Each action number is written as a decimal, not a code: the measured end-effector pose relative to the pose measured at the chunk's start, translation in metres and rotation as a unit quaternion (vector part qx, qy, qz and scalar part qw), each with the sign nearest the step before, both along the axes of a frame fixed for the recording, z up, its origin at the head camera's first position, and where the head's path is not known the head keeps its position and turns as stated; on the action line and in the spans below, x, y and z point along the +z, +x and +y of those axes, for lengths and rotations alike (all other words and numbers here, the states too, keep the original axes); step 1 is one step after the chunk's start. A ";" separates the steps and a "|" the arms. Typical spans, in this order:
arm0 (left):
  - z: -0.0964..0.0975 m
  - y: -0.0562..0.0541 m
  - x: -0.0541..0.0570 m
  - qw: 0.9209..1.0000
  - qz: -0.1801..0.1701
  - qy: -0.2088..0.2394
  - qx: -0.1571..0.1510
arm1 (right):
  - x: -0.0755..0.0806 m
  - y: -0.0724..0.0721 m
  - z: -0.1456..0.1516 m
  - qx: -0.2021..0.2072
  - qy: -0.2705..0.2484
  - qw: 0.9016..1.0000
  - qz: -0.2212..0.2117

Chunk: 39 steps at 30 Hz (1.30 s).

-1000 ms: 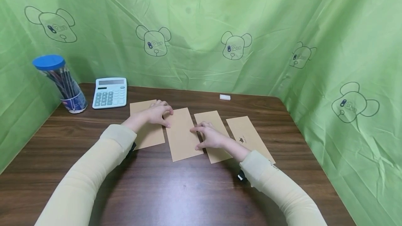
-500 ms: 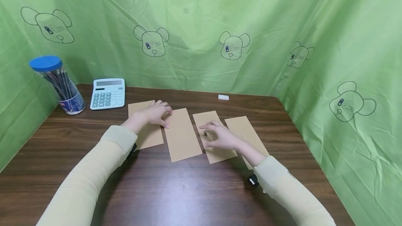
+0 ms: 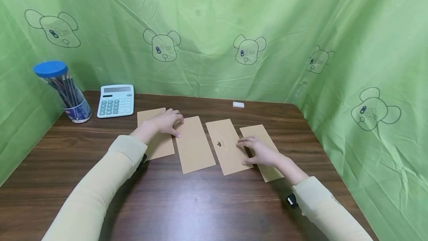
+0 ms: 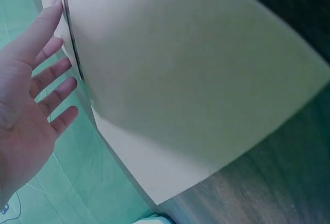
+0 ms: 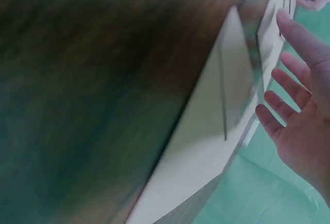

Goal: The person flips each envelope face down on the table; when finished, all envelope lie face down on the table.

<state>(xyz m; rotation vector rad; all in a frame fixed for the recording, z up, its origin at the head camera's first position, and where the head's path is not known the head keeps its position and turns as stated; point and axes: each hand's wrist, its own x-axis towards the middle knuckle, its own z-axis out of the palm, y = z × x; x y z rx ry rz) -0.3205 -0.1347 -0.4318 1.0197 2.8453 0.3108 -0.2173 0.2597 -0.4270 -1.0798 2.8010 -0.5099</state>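
Several brown paper envelopes lie side by side on the wooden table. My left hand (image 3: 164, 121) rests over the leftmost envelope (image 3: 159, 148), its thumb and fingertips at the left edge of the second envelope (image 3: 195, 146). Farther right, a third envelope (image 3: 225, 153) carries a small dark crown-like print. Fingertips of my right hand (image 3: 262, 152) are right at its right edge, and that hand covers part of the rightmost envelope (image 3: 257, 131). In the right wrist view, my right hand (image 5: 304, 115) has spread fingers beside the envelopes. The left wrist view shows similarly straight fingers (image 4: 54, 97).
A pale blue calculator (image 3: 116, 101) lies at the back left, beside a clear blue-lidded tub of pencils (image 3: 67, 92). A small white block (image 3: 238, 104) sits near the back edge. Green cloth (image 3: 207, 10) with bear-head prints hangs around the table (image 3: 200, 211).
My right hand has moved right, from the second envelope across the third to the rightmost one, uncovering the third's print. The rightmost envelope's lower end lies slightly farther left. My left hand stays put.
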 end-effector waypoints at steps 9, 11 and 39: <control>0.003 0.002 0.005 1.000 -0.008 -0.017 0.010 | -0.005 0.002 0.008 -0.008 0.007 1.000 -0.025; 0.004 0.003 0.008 1.000 -0.010 -0.024 0.013 | -0.004 0.002 0.007 -0.006 0.005 1.000 -0.028; 0.120 0.002 -0.003 0.998 -0.044 0.023 -0.024 | 0.002 0.005 0.000 -0.021 0.068 0.997 -0.005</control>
